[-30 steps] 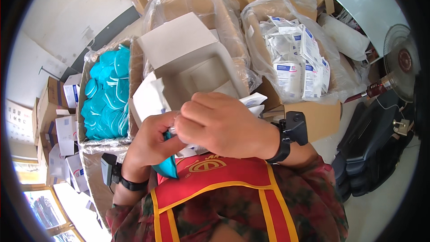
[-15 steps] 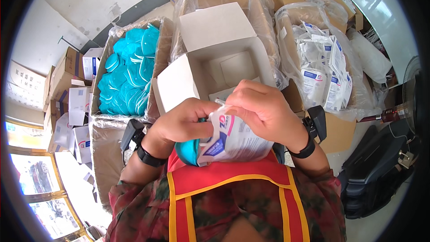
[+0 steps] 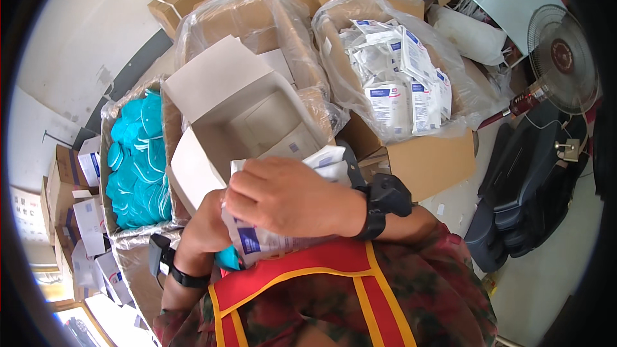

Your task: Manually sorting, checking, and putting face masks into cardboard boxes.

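Note:
A white printed plastic packet (image 3: 257, 244) is between my hands, close against my red apron. My right hand (image 3: 276, 196) reaches across to the left with its fingers curled closed on the packet's upper part. My left hand (image 3: 213, 222) is at the packet's left side, its fingers mostly hidden by my right hand and the packet. A bit of a teal face mask (image 3: 228, 258) shows at the packet's lower left. Beyond my hands stands an open white carton (image 3: 257, 112), with some packets (image 3: 331, 162) at its near edge, behind my right wrist.
To the left, a lined carton holds a heap of teal masks (image 3: 138, 160). At right, a plastic-lined carton (image 3: 334, 58) holds filled white packets (image 3: 402, 83). A fan (image 3: 559, 54) and a black padded seat (image 3: 527, 180) are on the far right. Small boxes (image 3: 90, 225) stack up at far left.
My view has swung right. My right hand has moved left across the packet, over my left hand; less of the teal mask shows.

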